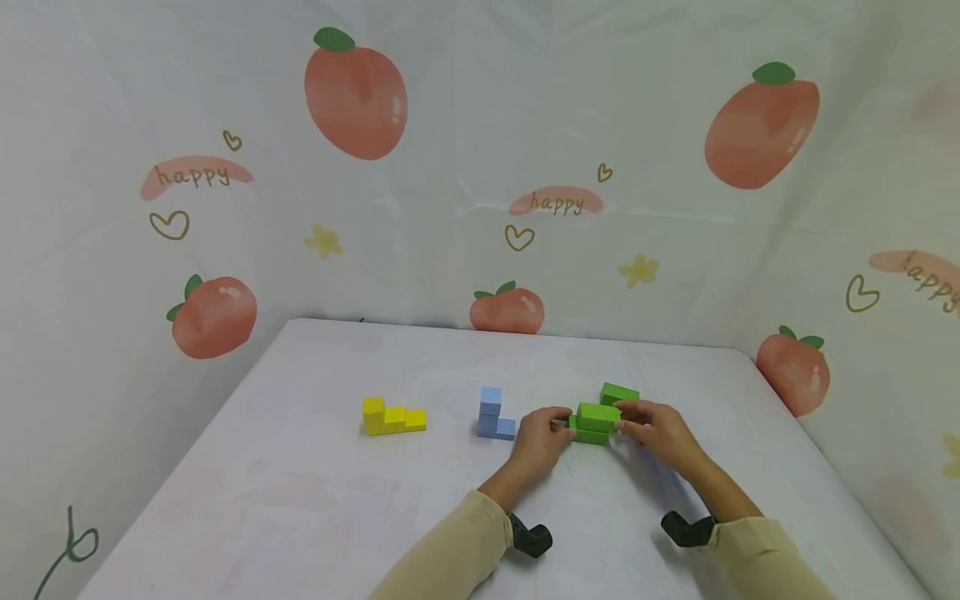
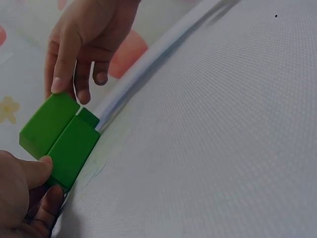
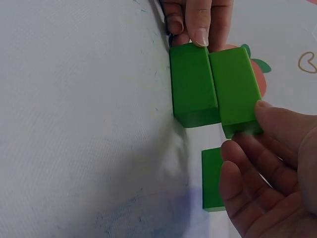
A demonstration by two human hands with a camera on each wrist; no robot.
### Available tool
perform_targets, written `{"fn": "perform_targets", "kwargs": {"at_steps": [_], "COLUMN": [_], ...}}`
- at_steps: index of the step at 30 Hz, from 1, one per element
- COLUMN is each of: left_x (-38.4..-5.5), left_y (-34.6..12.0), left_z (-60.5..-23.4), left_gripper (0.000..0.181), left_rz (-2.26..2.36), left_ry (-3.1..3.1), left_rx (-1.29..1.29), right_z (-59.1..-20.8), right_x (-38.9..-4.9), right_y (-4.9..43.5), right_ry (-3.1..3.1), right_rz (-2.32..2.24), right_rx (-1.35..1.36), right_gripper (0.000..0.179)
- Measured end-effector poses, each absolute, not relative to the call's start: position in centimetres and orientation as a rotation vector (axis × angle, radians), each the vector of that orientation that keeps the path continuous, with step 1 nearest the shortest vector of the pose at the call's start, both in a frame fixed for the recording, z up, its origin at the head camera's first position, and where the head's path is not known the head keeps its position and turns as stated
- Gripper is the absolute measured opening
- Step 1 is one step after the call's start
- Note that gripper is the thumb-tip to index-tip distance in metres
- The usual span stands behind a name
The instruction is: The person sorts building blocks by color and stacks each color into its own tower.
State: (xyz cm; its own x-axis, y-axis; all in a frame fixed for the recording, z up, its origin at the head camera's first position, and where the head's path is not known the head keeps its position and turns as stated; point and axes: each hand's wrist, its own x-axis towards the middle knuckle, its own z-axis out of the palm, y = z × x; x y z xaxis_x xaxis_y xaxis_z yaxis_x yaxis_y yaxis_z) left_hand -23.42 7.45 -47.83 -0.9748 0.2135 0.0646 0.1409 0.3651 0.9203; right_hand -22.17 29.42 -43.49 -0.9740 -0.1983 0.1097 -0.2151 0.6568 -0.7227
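Observation:
Two green blocks form a stack on the table's right half. My right hand [image 1: 660,429] pinches the upper green block [image 1: 598,416] between thumb and fingers at its right end. At the other side, my left hand [image 1: 542,442] holds the lower green block [image 2: 75,154] by its left end, thumb on the near edge. In the right wrist view the upper block lies along the lower block [image 3: 194,84], slightly offset toward the right hand. A third green block [image 1: 619,392] sits just behind, partly covered by the right hand in the right wrist view.
Left of my left hand stands a light blue block structure [image 1: 491,412], tall at one side and low at the other. Farther left is a stepped yellow block structure [image 1: 384,418]. A fruit-patterned cloth [image 1: 450,167] hangs behind the white table [image 1: 300,517].

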Motion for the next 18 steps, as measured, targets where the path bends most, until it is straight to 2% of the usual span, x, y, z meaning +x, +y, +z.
{"fn": "perform_targets", "kwargs": {"at_steps": [18], "left_x": [-23.53], "left_y": [7.52], "left_z": [-48.1], "left_gripper": [0.033], "left_rz": [1.708], "left_ry": [2.549], "left_rx": [0.34], "right_z": [-43.4], "right_x": [-21.86], "right_y": [29.38], "right_ry": [-2.851], "right_rz": [1.218], "right_rx": [0.346], "right_gripper": [0.039]}}
